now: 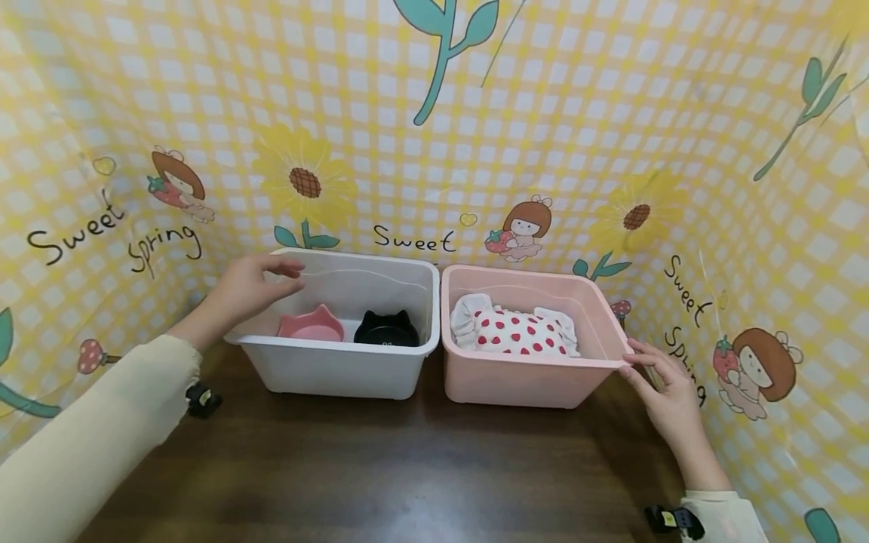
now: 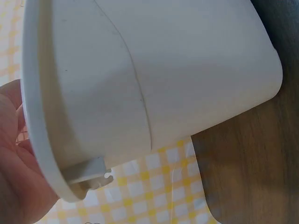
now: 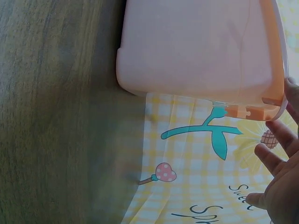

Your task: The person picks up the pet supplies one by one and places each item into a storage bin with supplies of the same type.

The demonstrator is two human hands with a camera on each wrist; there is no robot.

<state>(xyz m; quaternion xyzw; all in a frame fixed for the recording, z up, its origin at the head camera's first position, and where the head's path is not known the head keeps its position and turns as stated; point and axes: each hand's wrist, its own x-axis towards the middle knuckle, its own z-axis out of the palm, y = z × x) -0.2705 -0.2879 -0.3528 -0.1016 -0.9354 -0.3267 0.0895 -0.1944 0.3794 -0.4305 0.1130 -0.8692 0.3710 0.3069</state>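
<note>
My left hand (image 1: 254, 290) reaches over the left side of a white plastic bin (image 1: 333, 369), its fingers extended with nothing held. In the left wrist view the hand (image 2: 16, 158) shows beyond the bin's rim (image 2: 35, 107). Inside lie a pink cat-eared dish (image 1: 312, 326) and a black cat-eared dish (image 1: 387, 329). Beside it stands a pink bin (image 1: 523, 383), holding a white ruffled fabric piece with red spots (image 1: 519, 332), like a small pillow. With spread fingers, my right hand (image 1: 668, 396) touches that bin's front right rim corner.
Both bins stand side by side on a dark wooden table (image 1: 407, 467). A yellow checked cloth (image 1: 380, 151) with flowers, girl figures and lettering rises behind them and along both sides. Black straps (image 1: 204, 400) circle both wrists.
</note>
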